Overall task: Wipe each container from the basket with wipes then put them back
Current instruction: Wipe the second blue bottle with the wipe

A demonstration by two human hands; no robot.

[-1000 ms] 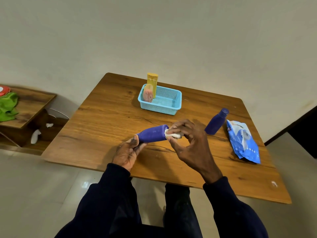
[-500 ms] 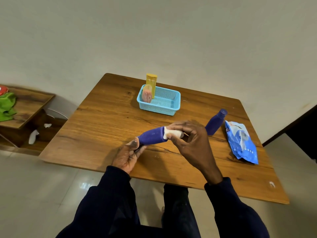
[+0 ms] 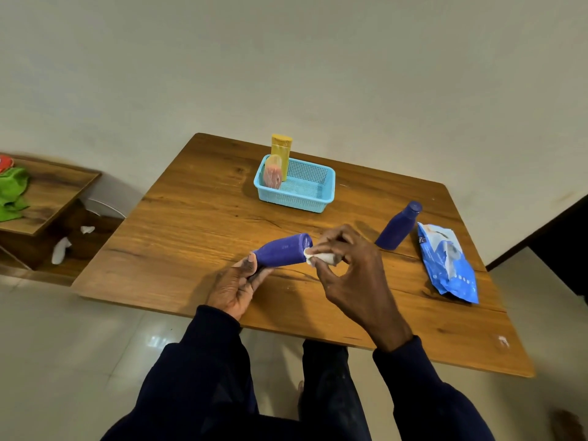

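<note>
A wooden table (image 3: 197, 224) stands on a pale tiled floor (image 3: 63, 345), its far edge near the wall. Taking the tabletop's middle as the dial's centre, a light blue mesh basket (image 3: 294, 202) sits at 12 o'clock. A purple bottle (image 3: 397, 229) stands upright at 2 o'clock, and just beside it, at 3 o'clock, a blue wipes pack (image 3: 448, 265) lies flat. A small white speck (image 3: 502, 340) marks the corner at 5 o'clock.

Purple bottle (image 3: 283, 251) held sideways, white wipe (image 3: 321, 258) at its end, blue basket (image 3: 292, 200) behind
</note>
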